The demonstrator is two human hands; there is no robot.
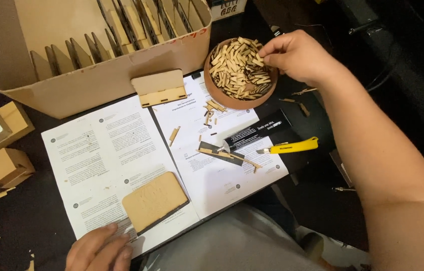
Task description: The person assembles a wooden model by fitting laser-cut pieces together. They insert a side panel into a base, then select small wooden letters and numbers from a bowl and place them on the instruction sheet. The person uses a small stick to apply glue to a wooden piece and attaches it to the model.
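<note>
Only the head view to go on, so here's what I've got. My right hand (297, 55) is reaching out to the far right, fingertips pinched together over the rim of the brown round bowl (222, 93), which is heaped with little wooden strips (239, 68). Looks like the fingers are closed on one or two strips at the top of the pile, though I can't tell exactly how many.

My left hand (99, 248) sits at the near edge, lying flat with fingers loosely spread, pressing on the corner of the printed paper sheets (96, 155) just beside the flat wooden panel (154, 200). It isn't clamped on anything, only resting.

Between the two hands there's a black strip-shaped package (257, 131), a yellow utility knife (292, 146) and a few loose strips scattered on the right page. A small slotted wooden piece (159, 88) leans against the big cardboard box (96, 85), which is full of upright cut boards. A couple of small assembled wooden boxes (2, 168) sit far left on the dark counter (31, 221).

My read: this is the picking step, grabbing a strip from the bowl. The next move probably calls for a clean pinch on a single strip so the pile doesn't spill, then carrying it near to the panel while the left hand steadies things.
</note>
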